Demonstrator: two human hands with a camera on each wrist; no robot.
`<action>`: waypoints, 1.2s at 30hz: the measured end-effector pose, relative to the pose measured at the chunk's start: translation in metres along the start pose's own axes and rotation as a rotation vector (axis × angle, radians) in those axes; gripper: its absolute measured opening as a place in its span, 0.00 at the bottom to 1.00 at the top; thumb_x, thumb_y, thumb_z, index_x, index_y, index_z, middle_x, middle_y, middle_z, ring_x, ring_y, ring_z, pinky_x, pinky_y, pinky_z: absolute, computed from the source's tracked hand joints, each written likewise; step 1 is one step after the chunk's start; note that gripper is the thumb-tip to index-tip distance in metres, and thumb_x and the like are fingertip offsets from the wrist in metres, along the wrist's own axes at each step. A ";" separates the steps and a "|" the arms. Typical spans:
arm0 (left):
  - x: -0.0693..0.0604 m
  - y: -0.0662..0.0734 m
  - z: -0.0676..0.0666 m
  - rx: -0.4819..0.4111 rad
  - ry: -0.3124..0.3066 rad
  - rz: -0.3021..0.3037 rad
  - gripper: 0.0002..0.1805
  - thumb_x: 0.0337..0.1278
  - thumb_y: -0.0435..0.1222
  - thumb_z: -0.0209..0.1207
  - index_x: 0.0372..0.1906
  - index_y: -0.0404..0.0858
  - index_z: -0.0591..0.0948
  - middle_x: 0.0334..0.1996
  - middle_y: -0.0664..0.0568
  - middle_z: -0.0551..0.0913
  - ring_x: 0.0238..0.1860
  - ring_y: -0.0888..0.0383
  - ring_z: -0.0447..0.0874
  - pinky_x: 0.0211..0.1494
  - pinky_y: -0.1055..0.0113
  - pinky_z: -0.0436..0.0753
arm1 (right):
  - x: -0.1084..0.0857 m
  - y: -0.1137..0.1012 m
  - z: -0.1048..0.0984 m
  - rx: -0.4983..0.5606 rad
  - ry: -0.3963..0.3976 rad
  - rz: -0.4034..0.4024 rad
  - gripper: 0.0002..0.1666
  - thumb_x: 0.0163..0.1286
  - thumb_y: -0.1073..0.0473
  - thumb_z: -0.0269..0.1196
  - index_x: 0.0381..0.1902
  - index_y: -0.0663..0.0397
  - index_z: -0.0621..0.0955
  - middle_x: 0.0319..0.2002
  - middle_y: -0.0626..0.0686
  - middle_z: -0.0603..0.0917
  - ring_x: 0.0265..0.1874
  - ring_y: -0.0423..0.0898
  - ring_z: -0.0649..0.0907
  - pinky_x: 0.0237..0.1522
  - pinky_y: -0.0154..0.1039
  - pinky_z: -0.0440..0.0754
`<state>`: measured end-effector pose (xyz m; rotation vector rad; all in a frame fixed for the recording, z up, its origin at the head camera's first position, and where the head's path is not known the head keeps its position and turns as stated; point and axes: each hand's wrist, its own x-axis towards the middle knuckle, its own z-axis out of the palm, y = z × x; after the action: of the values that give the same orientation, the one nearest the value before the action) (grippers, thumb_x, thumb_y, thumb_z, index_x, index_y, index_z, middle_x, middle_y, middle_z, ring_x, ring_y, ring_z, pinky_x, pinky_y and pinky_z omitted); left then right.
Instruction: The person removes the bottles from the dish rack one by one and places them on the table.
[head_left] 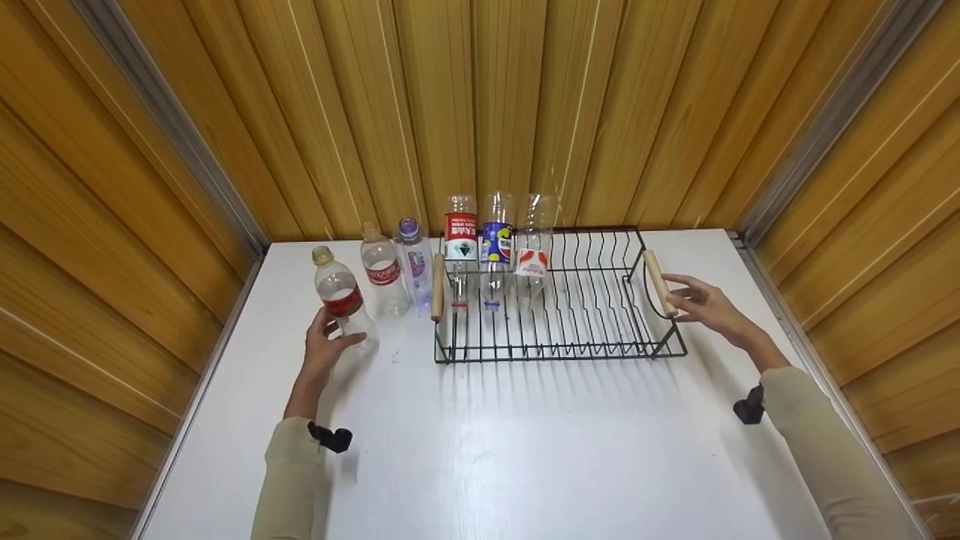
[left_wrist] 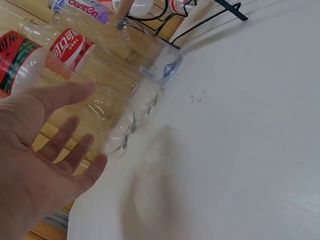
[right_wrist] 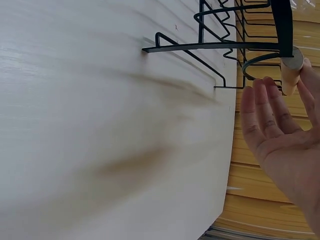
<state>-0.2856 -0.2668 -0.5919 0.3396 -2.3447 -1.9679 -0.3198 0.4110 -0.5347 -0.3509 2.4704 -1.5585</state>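
Note:
In the head view my left hand (head_left: 324, 349) holds a clear plastic bottle (head_left: 346, 304) with a red label low down, thumb across its front and fingers along its left side. To its right stand a second red-labelled bottle (head_left: 385, 274) and a clear bottle with a purple cap (head_left: 415, 262). My right hand (head_left: 709, 304) pinches the right wooden handle (head_left: 660, 283) of a black wire rack (head_left: 585, 349); in the right wrist view its other fingers (right_wrist: 265, 112) spread away from the handle.
Several things share the white table (head_left: 525, 450). Inside the rack's left part are three upside-down bottles: red-labelled (head_left: 460, 236), blue-labelled (head_left: 496, 241) and white-and-red-labelled (head_left: 532, 261). The rack's left wooden handle (head_left: 437, 289) is beside the purple-capped bottle. Wood-patterned walls (head_left: 510, 97) enclose the table.

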 end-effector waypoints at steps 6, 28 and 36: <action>0.013 -0.004 0.003 0.080 0.055 0.000 0.46 0.53 0.25 0.70 0.77 0.42 0.63 0.74 0.41 0.67 0.76 0.41 0.63 0.78 0.46 0.66 | -0.002 -0.001 0.002 -0.008 -0.008 -0.004 0.35 0.80 0.54 0.56 0.78 0.60 0.62 0.50 0.43 0.81 0.47 0.33 0.83 0.50 0.42 0.88; 0.058 -0.007 0.015 0.206 0.102 0.064 0.42 0.57 0.26 0.68 0.75 0.36 0.62 0.73 0.34 0.69 0.74 0.36 0.66 0.77 0.45 0.67 | -0.007 0.000 0.001 -0.024 -0.031 0.046 0.34 0.83 0.51 0.52 0.80 0.52 0.58 0.55 0.48 0.80 0.50 0.31 0.82 0.57 0.57 0.85; 0.063 -0.006 0.022 0.198 0.148 0.035 0.45 0.56 0.25 0.68 0.77 0.35 0.60 0.74 0.33 0.67 0.74 0.35 0.66 0.76 0.45 0.68 | -0.006 -0.003 0.004 -0.013 -0.033 0.033 0.35 0.83 0.53 0.51 0.81 0.54 0.57 0.60 0.63 0.79 0.49 0.31 0.83 0.54 0.50 0.86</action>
<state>-0.3507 -0.2592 -0.6073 0.4358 -2.4358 -1.6381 -0.3122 0.4081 -0.5336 -0.3344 2.4500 -1.5117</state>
